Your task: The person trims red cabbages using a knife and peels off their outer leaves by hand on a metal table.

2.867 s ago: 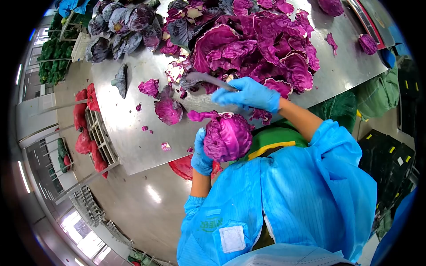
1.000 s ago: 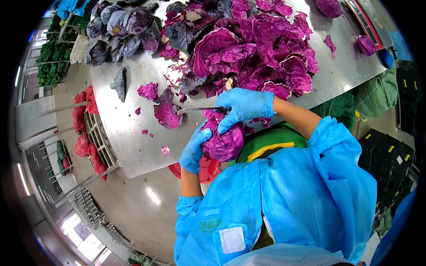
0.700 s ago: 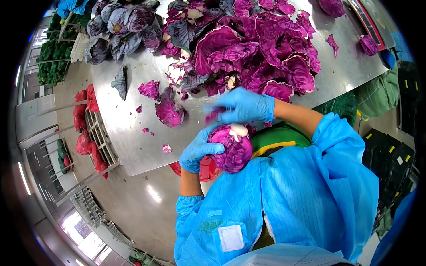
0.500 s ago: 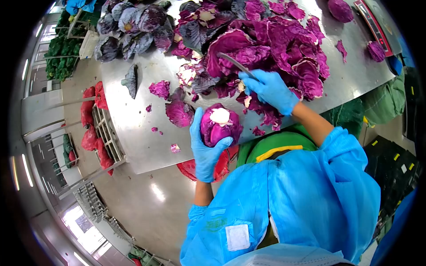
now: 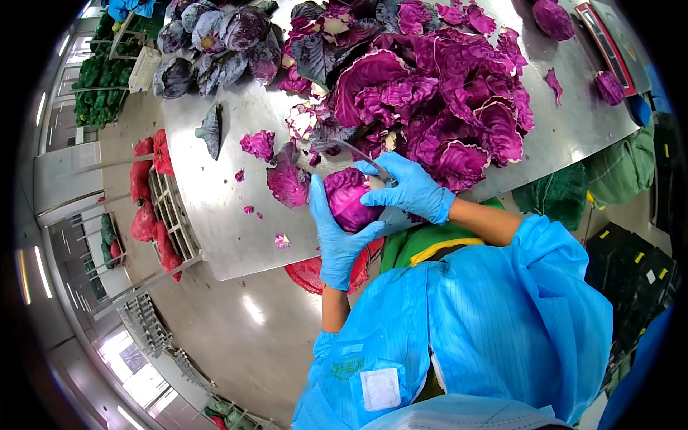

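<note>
A trimmed red cabbage sits in my left hand, which is gloved in blue and cups it from the left and below, near the table's front edge. My right hand, also gloved, is closed round a knife and touches the cabbage's right side. The knife's thin blade points up and left, past the top of the cabbage; its handle is mostly hidden by the fingers. Just left of the cabbage lies a loose purple leaf. A big heap of cut red cabbage leaves spreads beyond both hands.
Several whole dark cabbages are piled at the far left of the metal table. At the far right stands a scale, with small cabbages near it. Below the table edge is a red basket.
My right hand has moved left and down with the knife, from the leaf heap to the cabbage. The cabbage has turned in my left hand, its pale cut end now facing right.
</note>
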Available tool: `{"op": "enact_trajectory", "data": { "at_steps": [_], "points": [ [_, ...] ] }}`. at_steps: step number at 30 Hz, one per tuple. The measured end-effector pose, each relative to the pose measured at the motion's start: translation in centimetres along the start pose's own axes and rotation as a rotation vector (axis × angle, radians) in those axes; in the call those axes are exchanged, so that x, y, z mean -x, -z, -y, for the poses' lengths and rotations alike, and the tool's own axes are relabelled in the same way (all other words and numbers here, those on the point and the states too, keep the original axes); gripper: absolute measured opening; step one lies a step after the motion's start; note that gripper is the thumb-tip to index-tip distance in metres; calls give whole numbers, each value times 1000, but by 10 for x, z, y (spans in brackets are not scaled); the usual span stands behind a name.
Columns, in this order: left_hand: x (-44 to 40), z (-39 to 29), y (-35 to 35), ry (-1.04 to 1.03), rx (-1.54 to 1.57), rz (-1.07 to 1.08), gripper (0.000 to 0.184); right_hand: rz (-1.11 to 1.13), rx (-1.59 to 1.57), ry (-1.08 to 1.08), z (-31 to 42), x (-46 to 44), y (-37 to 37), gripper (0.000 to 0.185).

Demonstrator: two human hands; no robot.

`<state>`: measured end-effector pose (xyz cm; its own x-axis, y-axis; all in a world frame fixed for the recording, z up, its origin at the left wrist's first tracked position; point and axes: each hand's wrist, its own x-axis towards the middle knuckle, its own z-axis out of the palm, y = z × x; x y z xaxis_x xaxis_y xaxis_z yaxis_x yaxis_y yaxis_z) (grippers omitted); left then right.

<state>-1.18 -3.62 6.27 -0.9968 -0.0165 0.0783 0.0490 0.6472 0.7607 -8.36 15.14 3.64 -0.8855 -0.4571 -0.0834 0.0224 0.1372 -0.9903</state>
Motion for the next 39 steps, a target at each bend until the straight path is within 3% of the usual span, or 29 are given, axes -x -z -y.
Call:
{"op": "enact_trajectory", "data": {
  "at_steps": [2, 5, 8, 9, 12, 13, 16, 17, 18, 20, 21, 22, 23, 25, 26, 28, 29, 31, 32, 34, 36, 38, 39],
  "points": [
    [7, -1, -8, 70, 153, -6, 130, -46, -226, -167, 4, 2, -4, 54],
    [15, 5, -18, 89, 199, -76, 129, -41, -264, -63, -6, 7, -4, 41],
    [12, -4, -23, 148, 257, -80, 127, -3, 235, 129, -2, 11, 4, 30],
    [11, -6, -21, 116, 122, -61, 124, 37, 200, 54, 3, 12, 7, 23],
    [18, -1, -26, 145, 303, -161, 122, -87, -197, 4, -25, 11, -6, 24],
    [22, 4, -28, 179, 362, -207, 121, 50, -329, -355, -10, 11, 6, 36],
    [32, 15, -27, 332, 680, -322, 116, -197, 372, 285, -21, -3, 5, 51],
    [31, 5, -23, 365, 713, -370, 116, -390, 620, 405, 8, -11, 13, 61],
    [32, 0, -20, 326, 630, -414, 117, -373, 739, 318, 38, -14, 26, 68],
    [31, -10, -15, 248, 466, -502, 121, -204, 591, 228, 62, 1, 37, 75],
    [30, -20, -14, 216, 429, -537, 123, -14, 300, 2, 64, 4, 34, 77],
    [27, -25, -11, 39, 124, -556, 123, 172, 12, -221, 62, 5, 33, 79],
    [22, -32, -11, -80, -41, -566, 127, 280, -322, -215, 19, 4, 17, 81],
    [16, -51, -10, -281, -247, -497, 136, 336, -930, -311, 27, 3, -1, 81],
    [19, -52, -12, -268, -147, -503, 138, 335, -1162, -405, 35, 3, -4, 80],
    [25, -59, -12, -243, 52, -512, 140, 361, -1240, -445, 16, 1, 5, 83],
    [28, -66, -9, 31, 192, -521, 131, 330, -1245, -429, 16, 2, 8, 86],
    [25, -77, -6, 405, 945, -356, 124, 250, -1216, -397, 15, 6, 8, 98],
    [22, -81, -5, 592, 1314, -249, 121, 322, -1091, -259, 16, 2, 11, 100],
    [21, -75, -5, 633, 1409, -114, 116, 467, -842, 8, 20, -15, 17, 105],
    [25, -68, -5, 681, 1499, 11, 113, 449, -395, 178, 39, -21, 28, 114],
    [24, -58, -6, 559, 1449, -104, 105, 310, -392, 60, 37, -9, 30, 109],
    [24, -49, -7, 468, 1391, -159, 103, 345, -405, -60, 33, -5, 36, 103]
  ]
}}
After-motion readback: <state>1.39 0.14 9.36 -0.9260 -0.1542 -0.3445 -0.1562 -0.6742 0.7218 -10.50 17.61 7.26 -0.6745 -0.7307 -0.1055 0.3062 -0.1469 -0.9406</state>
